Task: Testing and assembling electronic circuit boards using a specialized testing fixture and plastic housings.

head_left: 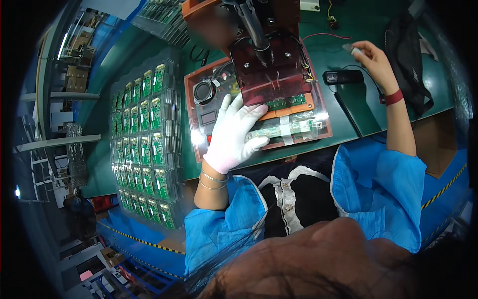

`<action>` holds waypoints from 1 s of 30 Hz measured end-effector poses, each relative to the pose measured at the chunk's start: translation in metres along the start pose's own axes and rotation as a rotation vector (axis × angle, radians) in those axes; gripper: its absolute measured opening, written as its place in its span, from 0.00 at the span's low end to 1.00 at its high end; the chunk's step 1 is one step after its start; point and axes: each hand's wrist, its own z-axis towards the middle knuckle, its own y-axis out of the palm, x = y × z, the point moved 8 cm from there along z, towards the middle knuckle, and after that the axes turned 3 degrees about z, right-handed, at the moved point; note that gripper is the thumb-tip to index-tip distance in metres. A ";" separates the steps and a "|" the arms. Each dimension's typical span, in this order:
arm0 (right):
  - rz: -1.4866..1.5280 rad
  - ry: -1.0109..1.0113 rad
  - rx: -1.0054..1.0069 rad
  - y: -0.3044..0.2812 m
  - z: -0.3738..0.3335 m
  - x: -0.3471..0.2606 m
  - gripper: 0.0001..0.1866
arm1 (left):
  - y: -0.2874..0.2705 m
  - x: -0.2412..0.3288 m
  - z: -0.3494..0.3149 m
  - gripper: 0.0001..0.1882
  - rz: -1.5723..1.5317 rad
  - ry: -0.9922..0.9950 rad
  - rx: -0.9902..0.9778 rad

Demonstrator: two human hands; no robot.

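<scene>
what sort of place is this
Probably an electronics assembly workshop: clear trays hold rows of green boards, a machine stands over another board, and the left hand is gloved.

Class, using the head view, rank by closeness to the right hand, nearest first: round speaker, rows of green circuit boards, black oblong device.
1. Black oblong device, below-left of the right hand.
2. Round speaker, farther left.
3. Rows of green circuit boards, far left.

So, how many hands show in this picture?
2: the white-gloved left hand, spread at the left end of the flat orange fixture, and the mostly bare right hand, with a red wristband, over the green tabletop. Others may be hidden.
</scene>
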 end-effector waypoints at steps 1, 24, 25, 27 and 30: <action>-0.049 -0.039 -0.063 0.004 -0.003 -0.003 0.12 | -0.001 0.000 0.000 0.41 -0.004 -0.010 -0.002; -0.896 -0.414 -0.062 0.056 -0.008 -0.032 0.17 | -0.002 -0.001 0.001 0.41 0.046 0.020 0.014; -0.895 -0.255 -0.180 0.060 -0.007 -0.021 0.18 | -0.002 -0.001 0.001 0.41 0.047 0.030 0.020; -0.892 -0.102 -0.299 0.064 -0.010 -0.010 0.19 | -0.003 -0.001 0.002 0.40 0.050 0.036 0.033; -0.892 -0.114 -0.308 0.060 -0.014 -0.009 0.21 | -0.002 -0.001 0.002 0.40 0.069 0.030 0.025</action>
